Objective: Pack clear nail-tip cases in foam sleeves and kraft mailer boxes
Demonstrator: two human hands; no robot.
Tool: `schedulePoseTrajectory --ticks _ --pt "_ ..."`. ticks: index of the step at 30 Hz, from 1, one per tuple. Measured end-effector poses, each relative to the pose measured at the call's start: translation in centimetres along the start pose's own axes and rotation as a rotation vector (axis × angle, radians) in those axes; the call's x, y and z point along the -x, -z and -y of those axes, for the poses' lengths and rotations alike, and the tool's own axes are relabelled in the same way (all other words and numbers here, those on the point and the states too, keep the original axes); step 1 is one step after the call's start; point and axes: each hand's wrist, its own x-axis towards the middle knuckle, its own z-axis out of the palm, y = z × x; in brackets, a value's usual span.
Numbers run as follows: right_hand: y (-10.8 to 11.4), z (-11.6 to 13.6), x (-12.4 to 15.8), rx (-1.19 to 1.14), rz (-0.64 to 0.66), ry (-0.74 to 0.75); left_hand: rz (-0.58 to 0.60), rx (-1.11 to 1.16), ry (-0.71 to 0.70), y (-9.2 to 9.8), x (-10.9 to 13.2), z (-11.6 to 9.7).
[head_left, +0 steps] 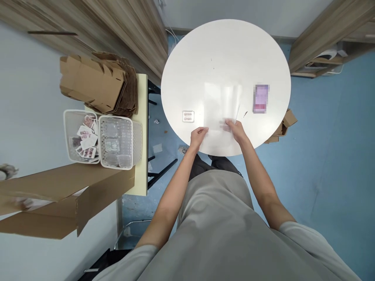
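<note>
A clear, glossy plastic sheet or bag (215,107) lies on the round white table (225,43) in front of me; whether it has one layer or two I cannot tell. My left hand (198,138) pinches its lower left edge between thumb and fingers. On the other side, my right hand (237,130) has hold of the lower right part, where the plastic lifts and curls a little. Just beyond my left hand sits a small clear case (188,116) with reddish pieces inside. A blurred purple and pink rectangular item (260,98) lies to the right.
To the left, a pale yellow table (142,183) carries stacked flat cardboard boxes (93,84), a basket with printed cards (88,140) and a basket with clear cases (113,146). An open carton (102,191) stands there too. More cardboard (281,128) is on the floor at right.
</note>
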Motion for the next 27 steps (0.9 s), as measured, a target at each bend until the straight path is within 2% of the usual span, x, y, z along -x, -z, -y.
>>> schedulePoseTrajectory --ticks 2,5,9,14,16,21,25,27 --pt "0.4 -0.9 -0.5 0.006 -0.054 -0.052 -0.114 -0.035 -0.014 -0.3 -0.9 0.4" --pt "0.8 -2.0 -0.8 0.066 -0.103 -0.113 -0.177 -0.087 0.033 0.1 -2.4 1.0" --pt "0.8 -3.5 -1.0 0.175 -0.174 -0.094 -0.149 -0.219 0.078 1.6 -4.6 1.7" --pt "-0.4 -5.2 -1.7 0.387 -0.312 -0.067 -0.085 -0.446 0.027 4.2 -6.3 1.1" --pt "-1.0 -5.4 -2.0 0.424 -0.346 -0.068 -0.047 -0.487 -0.065 5.7 -6.9 0.0" --pt "-1.9 -5.2 -2.8 0.512 -0.429 -0.071 0.156 -0.667 -0.457 9.5 -10.1 -3.5" --pt "-1.8 -5.4 -2.7 0.551 -0.498 -0.09 0.363 -0.953 -0.525 11.1 -13.3 -4.8" --pt "-1.8 -5.8 -2.0 0.538 -0.529 -0.116 0.419 -1.098 -0.536 11.6 -14.1 -5.0"
